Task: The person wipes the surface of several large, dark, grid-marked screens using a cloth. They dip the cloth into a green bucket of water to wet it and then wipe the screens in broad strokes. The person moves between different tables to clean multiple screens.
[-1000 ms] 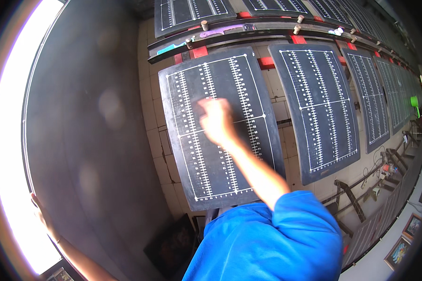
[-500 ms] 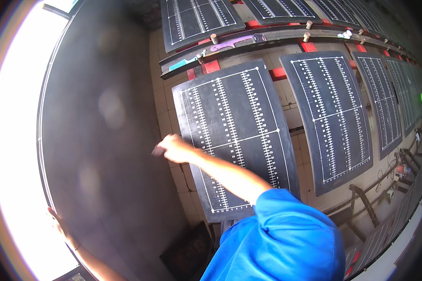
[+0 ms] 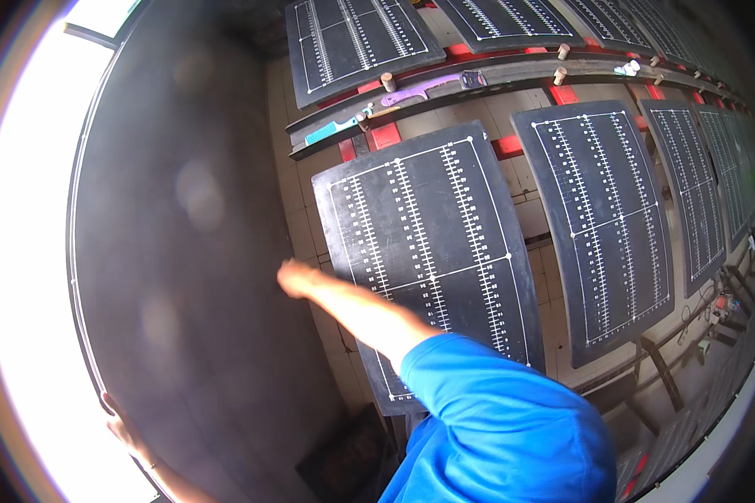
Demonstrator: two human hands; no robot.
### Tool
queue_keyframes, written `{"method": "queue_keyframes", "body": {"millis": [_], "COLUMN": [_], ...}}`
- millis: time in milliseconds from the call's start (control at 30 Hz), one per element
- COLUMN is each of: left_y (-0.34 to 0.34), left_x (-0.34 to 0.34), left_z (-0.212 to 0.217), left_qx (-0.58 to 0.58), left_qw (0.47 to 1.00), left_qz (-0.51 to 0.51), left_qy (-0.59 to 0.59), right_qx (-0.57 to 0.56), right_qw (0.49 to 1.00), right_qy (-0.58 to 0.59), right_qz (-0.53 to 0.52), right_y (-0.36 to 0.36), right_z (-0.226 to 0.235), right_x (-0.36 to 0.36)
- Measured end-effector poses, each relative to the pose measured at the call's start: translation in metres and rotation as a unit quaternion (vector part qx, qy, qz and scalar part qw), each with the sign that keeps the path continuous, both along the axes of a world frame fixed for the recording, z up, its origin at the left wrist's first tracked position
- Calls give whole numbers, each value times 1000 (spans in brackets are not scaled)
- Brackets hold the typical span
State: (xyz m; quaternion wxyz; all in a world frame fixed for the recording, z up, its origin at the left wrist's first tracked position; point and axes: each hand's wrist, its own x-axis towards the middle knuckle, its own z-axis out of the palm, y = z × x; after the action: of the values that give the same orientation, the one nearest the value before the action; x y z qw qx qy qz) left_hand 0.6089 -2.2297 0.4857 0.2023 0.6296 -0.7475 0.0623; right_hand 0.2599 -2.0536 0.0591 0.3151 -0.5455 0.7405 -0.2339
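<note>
A large dark, matte panel (image 3: 197, 293) fills the left of the view, its left edge against very bright light. My left hand (image 3: 124, 429) is at that left edge, fingers stretched along it and partly washed out by the glare. Across the panel, my right hand (image 3: 298, 278) is at its right edge, the arm reaching over a dark grey board (image 3: 470, 306). The right fingers look closed but are smeared, and what they hold is hidden. White scale lines run across the grey board, which lies under my right arm.
More marked boards (image 3: 600, 243) stand in rows to the right. Behind the nearest board runs a dark metal rail (image 3: 512, 75) with wooden pegs (image 3: 559, 76), a purple tool (image 3: 408, 93) and a teal comb-like tool (image 3: 331, 132). Red supports (image 3: 384, 136) and a tiled floor (image 3: 292, 180) show between them.
My right hand has moved slightly down, and the dark thing at its fingertips no longer shows. My left hand has slid lower along the edge. The boards sit a little lower in view.
</note>
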Motion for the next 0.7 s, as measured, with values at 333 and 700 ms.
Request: {"method": "queue_keyframes", "body": {"millis": [333, 700], "left_y": [12, 4], "left_x": [21, 4], "left_z": [-1, -4], "left_qx": [0, 16], "left_qw": [1000, 1000], "left_qz": [27, -3], "left_qy": [4, 9], "right_qx": [-249, -78], "right_qw": [790, 936], "right_qy": [151, 163], "right_qz": [-540, -302], "right_y": [254, -19], "right_z": [61, -10], "right_x": [-196, -98]}}
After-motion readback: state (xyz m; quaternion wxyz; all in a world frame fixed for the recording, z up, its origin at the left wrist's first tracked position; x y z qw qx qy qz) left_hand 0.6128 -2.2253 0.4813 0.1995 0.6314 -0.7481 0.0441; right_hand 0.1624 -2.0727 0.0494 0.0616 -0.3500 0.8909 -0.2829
